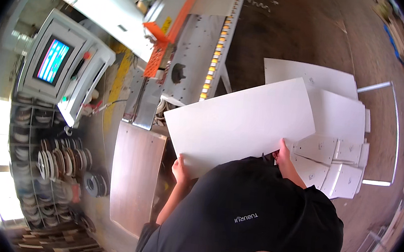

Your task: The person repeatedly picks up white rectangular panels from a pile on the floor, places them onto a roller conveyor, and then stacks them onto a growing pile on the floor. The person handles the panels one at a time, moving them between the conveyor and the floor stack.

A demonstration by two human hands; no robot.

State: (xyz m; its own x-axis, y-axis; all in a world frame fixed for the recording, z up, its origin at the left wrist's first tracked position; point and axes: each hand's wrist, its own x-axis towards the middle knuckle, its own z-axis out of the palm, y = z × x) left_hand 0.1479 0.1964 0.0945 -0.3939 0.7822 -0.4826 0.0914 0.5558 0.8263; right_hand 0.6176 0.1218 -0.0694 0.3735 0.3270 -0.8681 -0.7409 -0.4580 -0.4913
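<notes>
A large white rectangular panel [241,122] is held out in front of my body, tilted with its right end farther away. My left hand [180,169] grips its near left corner, the thumb on top. On the near right edge my right hand [283,153] has its thumb over the surface and the other fingers curled below, partly hidden. Just beyond the right hand lie several stacked white panels [337,114], some with small holes. The panel's far left edge is close to the end of a machine with a metal bed [189,52].
An orange guard [156,56] and a strip of yellow blocks [212,66] run along the machine. A control console [55,63] with a lit screen stands left. Below it are racked edging rolls [62,159] and a wood-toned board [135,173]. A white metal frame [396,130] is at right.
</notes>
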